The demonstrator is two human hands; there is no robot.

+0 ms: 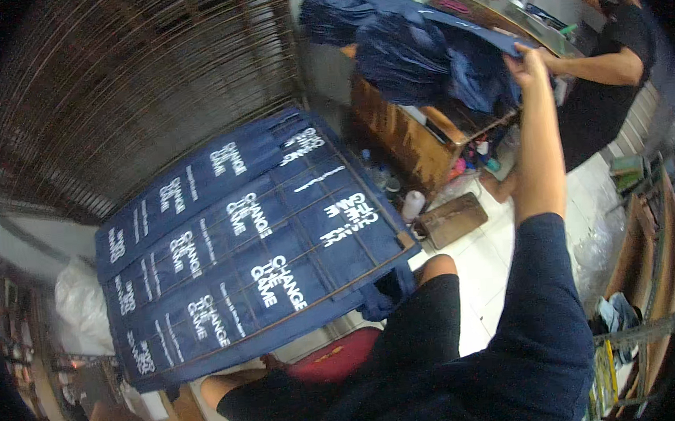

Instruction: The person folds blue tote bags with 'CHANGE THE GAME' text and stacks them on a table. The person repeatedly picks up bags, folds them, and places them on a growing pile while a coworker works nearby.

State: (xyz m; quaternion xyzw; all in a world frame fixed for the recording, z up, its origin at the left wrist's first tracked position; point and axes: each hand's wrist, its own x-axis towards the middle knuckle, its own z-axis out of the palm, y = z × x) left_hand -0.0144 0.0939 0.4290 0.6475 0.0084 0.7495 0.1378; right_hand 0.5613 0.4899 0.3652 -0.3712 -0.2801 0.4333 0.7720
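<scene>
My right arm reaches far forward, and my right hand [527, 66] is closed on the edge of a large gathered piece of navy fabric [412, 49]. The fabric hangs in folds over a wooden bench at the back. Close beside my hand is the forearm [598, 69] of another person in a black shirt; that person's hand is mostly hidden. To my left, navy fabric panels with white printed lettering [225, 289] lie spread on a thin-barred metal rack [350, 276]. My left hand does not show.
Wire racks [148, 75] stand tilted up at the far left. The wooden bench [402, 128] holds assorted items. On the tiled floor are a brown box [454, 219] and a pale bottle [413, 205]. Shelving [654, 266] lines the right. A red stool seat [336, 357] is under me.
</scene>
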